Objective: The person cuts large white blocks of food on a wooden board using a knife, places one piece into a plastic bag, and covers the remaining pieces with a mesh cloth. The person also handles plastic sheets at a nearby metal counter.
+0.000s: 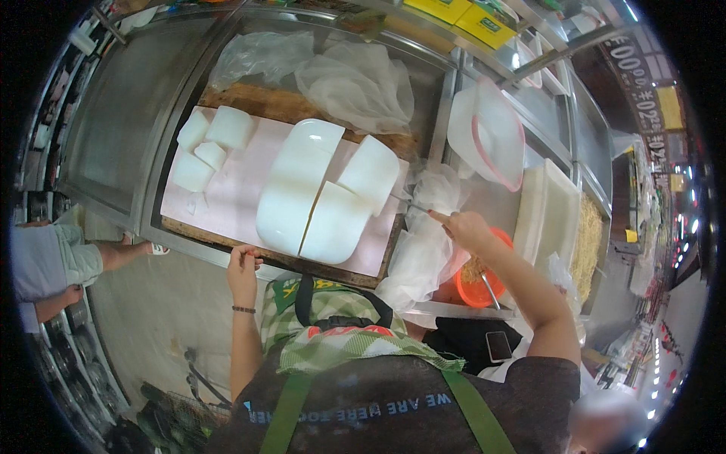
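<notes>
My right hand (462, 227) grips a thin metal tool (413, 205), perhaps a knife, whose far end reaches the right side of a cut white block. My left hand (245, 260) is loosely curled beside the wooden board's near edge and holds nothing that I can make out. Large smooth white blocks (295, 187) of a jelly-like food lie on a pale pink cutting board (241, 164). A narrow gap separates the long left block from the near right piece (334, 224). Another piece (371, 170) overlaps that one at the upper right. Several smaller chunks (193, 170) rest at the far left.
Crumpled clear plastic bags (357, 85) lie behind the board, and white film (420, 249) on its right. Farther right are an orange bowl (492, 284) with a spoon, a pink-rimmed tub (496, 136) and a white bin (544, 215). One person (51, 261) stands left, another lower right.
</notes>
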